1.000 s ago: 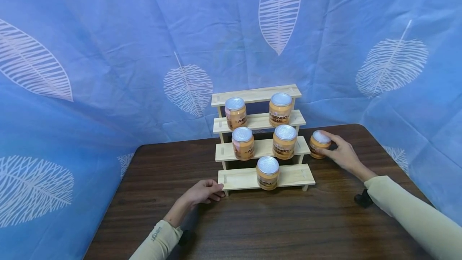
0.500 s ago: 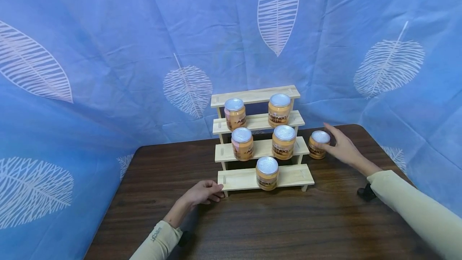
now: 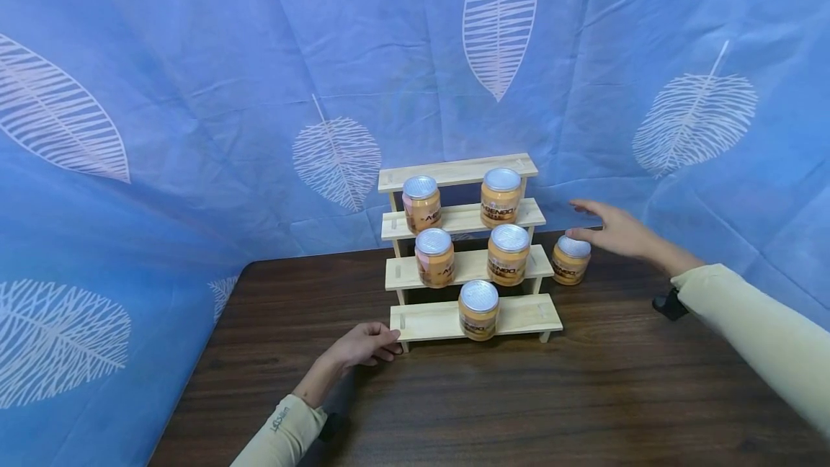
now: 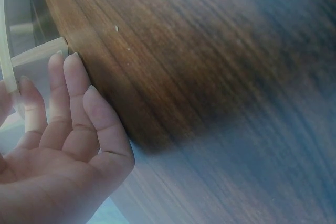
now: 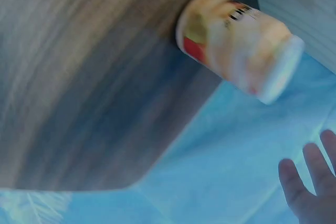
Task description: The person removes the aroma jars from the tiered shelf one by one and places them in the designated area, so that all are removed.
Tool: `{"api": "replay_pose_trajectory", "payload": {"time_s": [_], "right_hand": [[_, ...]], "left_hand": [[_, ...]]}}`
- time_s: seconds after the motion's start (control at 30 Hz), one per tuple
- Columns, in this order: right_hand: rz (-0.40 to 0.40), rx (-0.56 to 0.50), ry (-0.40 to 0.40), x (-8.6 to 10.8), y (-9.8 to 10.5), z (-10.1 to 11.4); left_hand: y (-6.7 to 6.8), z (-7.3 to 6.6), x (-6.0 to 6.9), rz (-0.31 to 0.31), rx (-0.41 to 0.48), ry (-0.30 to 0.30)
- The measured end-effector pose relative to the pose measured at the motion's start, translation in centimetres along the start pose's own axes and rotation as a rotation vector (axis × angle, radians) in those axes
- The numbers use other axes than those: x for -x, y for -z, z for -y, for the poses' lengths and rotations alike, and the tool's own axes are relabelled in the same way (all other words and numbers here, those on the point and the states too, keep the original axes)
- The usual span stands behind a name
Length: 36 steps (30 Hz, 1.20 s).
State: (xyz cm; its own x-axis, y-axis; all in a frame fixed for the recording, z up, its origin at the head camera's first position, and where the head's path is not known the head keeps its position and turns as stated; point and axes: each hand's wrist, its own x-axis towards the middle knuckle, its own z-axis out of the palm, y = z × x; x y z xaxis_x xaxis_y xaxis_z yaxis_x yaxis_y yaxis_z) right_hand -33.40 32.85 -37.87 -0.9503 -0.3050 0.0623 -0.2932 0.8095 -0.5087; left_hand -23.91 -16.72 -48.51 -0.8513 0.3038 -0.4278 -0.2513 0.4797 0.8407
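Note:
A stepped wooden display shelf [image 3: 428, 321] stands on the table. In the head view my left hand [image 3: 363, 346] is at the left end of its lowest board. The left wrist view shows thumb and forefinger pinching the board's edge, the other fingers [image 4: 79, 77] loosely bent. To the right of the shelf a jar [image 3: 570, 265] with an orange label and silver lid stands upright on the table. My right hand [image 3: 622, 233] hovers just above and behind that jar, fingers spread, holding nothing. The right wrist view shows the jar [image 5: 236, 40] apart from the fingers [image 5: 317, 166].
Similar jars stand on the shelf: one on the lowest board [image 3: 478, 316], two on the second, including a right one [image 3: 509, 261], and two on the third, including a left one [image 3: 422, 209]. Blue leaf-printed cloth [image 3: 259, 92] hangs behind the dark wooden table [image 3: 292, 308].
My right hand has let go of the jar beside the shelf and risen above it, fingers spreading. The jar stays on the table. My left hand keeps its place.

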Motion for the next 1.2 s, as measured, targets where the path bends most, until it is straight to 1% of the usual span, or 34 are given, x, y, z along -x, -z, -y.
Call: {"api": "replay_pose_trajectory", "payload": {"time_s": [0.17, 0.4, 0.5, 0.67, 0.8, 0.97, 1.2], "right_hand": [[0.000, 0.057, 0.045, -0.4, 1.4, 1.3], [0.009, 0.129, 0.072, -1.0, 2.9, 2.5], [0.029, 0.148, 0.088, -1.3, 3.6, 3.3], [0.082, 0.184, 0.081, -1.5, 5.1, 5.2], [0.081, 0.210, 0.083, -1.8, 6.1, 6.8], [0.089, 0.200, 0.089, -2.3, 7.1, 8.4], [0.089, 0.156, 0.116, -2.7, 8.2, 11.0]], "left_hand": [[0.0, 0.0, 0.1, -0.009, 0.001, 0.006], [0.1, 0.0, 0.1, -0.014, -0.002, 0.002], [0.1, 0.1, 0.1, -0.016, -0.003, 0.005], [0.0, 0.1, 0.0, -0.022, -0.004, 0.011], [0.1, 0.1, 0.1, -0.022, -0.005, 0.007], [0.1, 0.1, 0.2, -0.018, -0.006, -0.002], [-0.1, 0.0, 0.2, -0.011, -0.008, -0.015]]}}
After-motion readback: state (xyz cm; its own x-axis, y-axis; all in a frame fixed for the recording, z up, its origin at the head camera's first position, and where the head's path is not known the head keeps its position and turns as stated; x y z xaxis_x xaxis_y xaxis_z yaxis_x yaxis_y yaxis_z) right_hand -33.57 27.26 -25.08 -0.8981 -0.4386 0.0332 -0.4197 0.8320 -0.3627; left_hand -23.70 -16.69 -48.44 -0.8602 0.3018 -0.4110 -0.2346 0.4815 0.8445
